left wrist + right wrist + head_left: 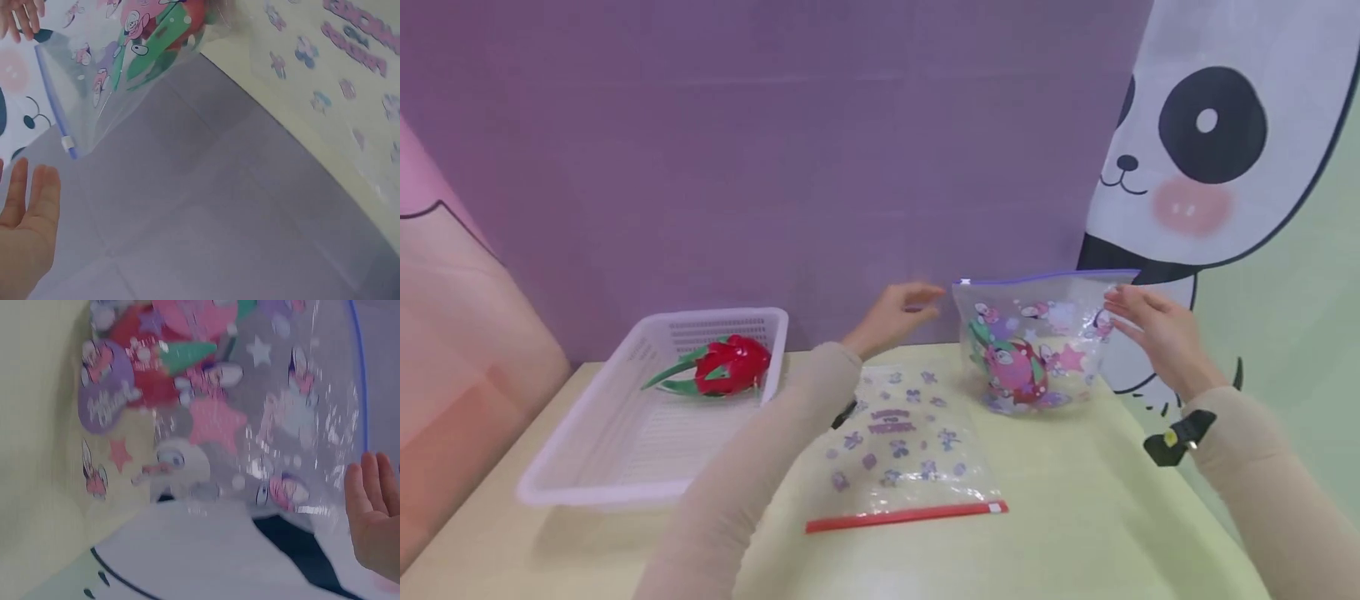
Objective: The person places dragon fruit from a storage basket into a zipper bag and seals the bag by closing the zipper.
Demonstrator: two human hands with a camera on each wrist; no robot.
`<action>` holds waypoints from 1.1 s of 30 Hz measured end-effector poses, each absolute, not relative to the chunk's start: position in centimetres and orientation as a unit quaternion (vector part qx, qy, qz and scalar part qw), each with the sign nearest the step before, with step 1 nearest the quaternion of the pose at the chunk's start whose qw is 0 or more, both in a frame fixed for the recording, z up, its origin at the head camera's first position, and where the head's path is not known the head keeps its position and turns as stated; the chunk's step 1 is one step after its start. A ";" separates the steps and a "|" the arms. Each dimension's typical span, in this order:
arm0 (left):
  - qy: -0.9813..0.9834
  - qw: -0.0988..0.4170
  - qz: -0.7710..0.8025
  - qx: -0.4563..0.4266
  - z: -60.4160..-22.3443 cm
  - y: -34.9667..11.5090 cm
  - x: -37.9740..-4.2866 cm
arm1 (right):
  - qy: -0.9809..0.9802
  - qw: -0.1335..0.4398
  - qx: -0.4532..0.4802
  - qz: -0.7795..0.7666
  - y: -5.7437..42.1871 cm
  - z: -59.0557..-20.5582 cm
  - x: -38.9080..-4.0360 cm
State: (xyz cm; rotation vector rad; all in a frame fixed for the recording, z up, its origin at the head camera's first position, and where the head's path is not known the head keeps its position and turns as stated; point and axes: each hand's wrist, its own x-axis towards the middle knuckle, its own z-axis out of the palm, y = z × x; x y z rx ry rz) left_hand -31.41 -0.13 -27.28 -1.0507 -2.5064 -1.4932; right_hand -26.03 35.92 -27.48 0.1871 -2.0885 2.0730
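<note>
Pale table (pixel 1075 517) runs across btm of head frame. White basket (pixel 647 442) at left. Clear flat bag (pixel 892 425) w/ red zip (pixel 910 517) lies lower ctr. Upright bag (pixel 1067 317), printed, purple zip (pixel 1052 275) on top, stands right of ctr. Left hand (pixel 891 317), ctr: fingers apart, holding nothing, just beside the zip's left end. Right hand (pixel 1165 333): fingers straight at that bag's upper right corner, not clamped; hard to tell if it touches. One red-and-green fruit (pixel 737 367) is in the basket; a 2nd fruit (pixel 1018 371) sits low inside the upright bag. White slider (pixel 966 282) at the zip's left end.

Handling tips, imo: steady the right corner, pinch near the slider w/ left fingers, keep the strip level, fruit low so nothing tips.

Left wrist cam gives the slider close up, w/ a plain gap to the left fingers; right wrist cam shows no slider, but has right fingertips near the zip's other end. Only head view gets the basket.
</note>
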 end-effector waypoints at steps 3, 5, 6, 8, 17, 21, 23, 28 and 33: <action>-0.828 0.009 -0.437 -0.352 -27.3 -2.1 -30.0 | -0.671 0.072 0.117 0.728 34.2 -28.2 -25.3; -0.841 -0.002 -0.405 -0.358 -27.5 -3.5 -29.0 | -0.678 0.055 0.134 0.721 33.0 -28.6 -24.9; -0.847 -0.006 -0.391 -0.360 -27.7 -4.1 -28.6 | -0.691 0.051 0.138 0.708 32.3 -28.7 -24.7; -0.859 -0.006 -0.364 -0.360 -28.0 -5.3 -27.7 | -0.712 0.043 0.148 0.685 31.0 -28.8 -24.4; -0.901 -0.028 -0.319 -0.293 -30.6 -8.2 -23.4 | -0.849 0.012 0.176 0.498 25.9 -31.0 -22.8; -0.902 -0.044 -0.343 -0.259 -31.9 -8.8 -22.0 | -0.867 -0.004 0.183 0.463 24.3 -32.3 -22.2; -0.896 -0.054 -0.357 -0.258 -32.4 -9.2 -21.4 | -0.867 -0.012 0.191 0.459 23.7 -32.9 -22.1; -0.893 -0.074 -0.354 -0.269 -33.6 -10.2 -20.2 | -0.860 -0.038 0.204 0.466 22.4 -34.6 -22.2; -0.894 -0.075 -0.336 -0.287 -35.3 -10.8 -19.5 | -0.858 -0.061 0.237 0.452 20.8 -36.9 -22.0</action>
